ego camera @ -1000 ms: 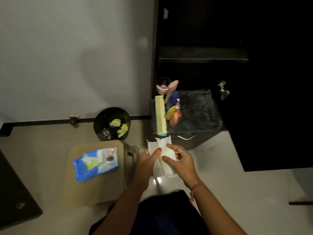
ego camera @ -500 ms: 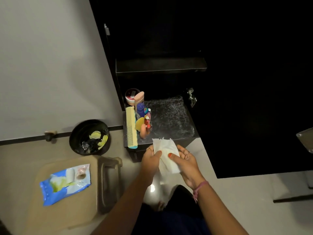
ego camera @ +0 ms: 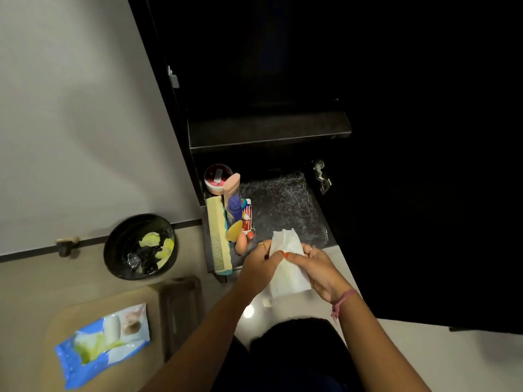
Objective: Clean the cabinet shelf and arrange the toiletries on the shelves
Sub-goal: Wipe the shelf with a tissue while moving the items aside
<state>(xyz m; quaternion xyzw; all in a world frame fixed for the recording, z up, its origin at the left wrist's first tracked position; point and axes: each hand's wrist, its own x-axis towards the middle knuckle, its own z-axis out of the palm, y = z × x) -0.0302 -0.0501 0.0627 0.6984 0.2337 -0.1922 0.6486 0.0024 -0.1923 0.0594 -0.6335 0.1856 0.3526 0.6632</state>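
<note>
Both hands met over the front edge of the lower shelf; the left hand pinched one side of a white wipe between thumb and fingers, and the right hand gripped the other side, fingers curled round it; the wipe was folded lengthwise, probably to make a thick pad for wiping the dark shelf just beyond the fingertips. To the left of the left hand and just beyond it, the toiletries were crowded against the cabinet's left wall, likely pushed aside to bare the rest of the shelf for cleaning: a long comb lay along the edge, a pink tube and a blue bottle stood beside it, and a round jar sat farthest back. An upper shelf sat farther beyond the hands. Well to the left of the left hand stood a black bin holding crumpled scraps; nearer the person, left of the forearm, a blue wipes packet rested on a tan stool, within easy reach.
</note>
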